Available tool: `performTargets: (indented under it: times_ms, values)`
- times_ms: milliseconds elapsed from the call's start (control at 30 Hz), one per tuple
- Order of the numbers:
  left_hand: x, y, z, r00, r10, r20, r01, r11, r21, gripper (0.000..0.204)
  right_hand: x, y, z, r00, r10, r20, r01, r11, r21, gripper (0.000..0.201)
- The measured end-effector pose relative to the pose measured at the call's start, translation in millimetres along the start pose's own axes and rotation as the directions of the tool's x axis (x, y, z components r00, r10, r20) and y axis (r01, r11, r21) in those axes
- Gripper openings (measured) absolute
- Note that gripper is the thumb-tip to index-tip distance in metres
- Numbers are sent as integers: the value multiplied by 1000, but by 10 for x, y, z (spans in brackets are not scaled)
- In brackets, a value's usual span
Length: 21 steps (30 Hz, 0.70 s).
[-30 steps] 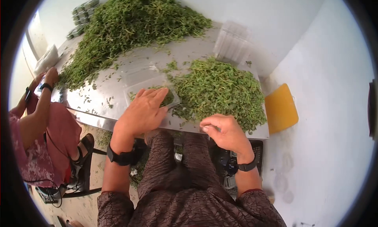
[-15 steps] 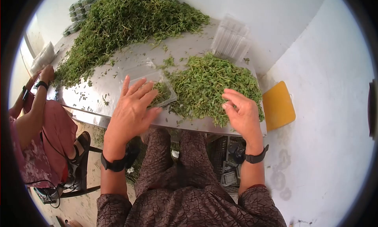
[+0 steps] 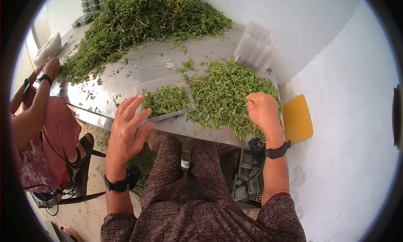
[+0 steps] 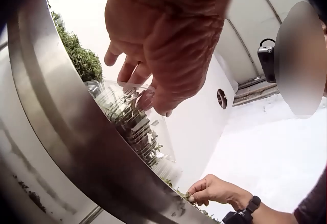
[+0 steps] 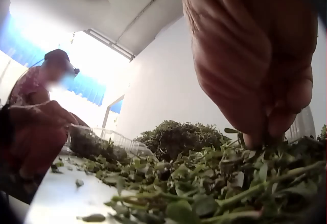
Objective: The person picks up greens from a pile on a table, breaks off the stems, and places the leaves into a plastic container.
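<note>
A clear plastic clamshell box (image 3: 171, 114) lies near the table's front edge in the head view, lid (image 3: 153, 73) folded back, with leafy greens (image 3: 168, 98) inside. My left hand (image 3: 126, 131) is at its left front corner, fingers spread and extended; in the left wrist view its fingers overlap the clear plastic. Right of the box spreads a loose pile of leafy greens (image 3: 222, 91). Over this pile's right side is my right hand (image 3: 265, 111), fingers curled. In the right wrist view, its thumb and fingertips pinch at a sprig (image 5: 236, 134) on top of the pile.
A larger heap of greens (image 3: 147, 19) covers the table's back. Stacked clear boxes (image 3: 254, 45) stand at the back right; filled packs (image 3: 90, 5) sit back left. Another person's hand (image 3: 51, 68) is at the left end. A yellow board (image 3: 298, 119) leans by the wall.
My left hand has drawn back left from over the box, uncovering the greens in it. My right hand has moved right and forward over the loose pile, its fingers curling in.
</note>
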<state>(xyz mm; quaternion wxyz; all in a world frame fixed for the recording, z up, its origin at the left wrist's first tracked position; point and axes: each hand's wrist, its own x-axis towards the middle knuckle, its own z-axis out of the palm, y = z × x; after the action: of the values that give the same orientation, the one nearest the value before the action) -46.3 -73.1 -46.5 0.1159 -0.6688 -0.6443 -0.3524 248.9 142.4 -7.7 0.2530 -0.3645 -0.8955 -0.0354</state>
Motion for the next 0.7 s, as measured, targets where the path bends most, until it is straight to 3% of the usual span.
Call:
performTargets:
  times_ms: [67,133,167,200,267,400,467,533,600,700]
  values:
    - [-19,-19,7,999,-21,-31,18,997,-81,32,44,-51,-103,996,37,-82,-30,996,88,6]
    - [-16,-25,2,999,-23,-49,19,997,-72,32,88,-92,-199,952,285,-111,-232,909,345,10]
    - [-10,-30,1,998,-21,-66,17,998,-63,31,114,-117,-234,928,369,-48,-323,864,387,14]
    - [-3,-32,9,997,-23,-68,19,998,-63,31,129,-123,-218,929,366,-48,-320,865,386,14]
    - [5,-34,30,994,-28,-101,17,994,-108,31,148,-126,-165,976,197,-91,-157,930,332,12]
    - [-20,-73,34,992,-38,-121,26,994,-103,33,220,-60,-181,970,110,-216,-47,960,276,10]
    - [-31,-73,21,986,-88,-141,67,986,-151,33,277,-169,-406,897,416,-151,-292,812,505,10]
    - [-33,-100,39,987,-78,-139,57,987,-150,34,318,-116,-472,893,397,-212,-240,819,521,11]
    - [-31,-112,47,987,-71,-143,50,988,-145,35,354,-155,-574,837,494,-237,-255,733,631,14]
    - [-51,-98,49,989,-58,-135,42,991,-124,39,333,-129,-539,841,510,-181,-273,688,672,17]
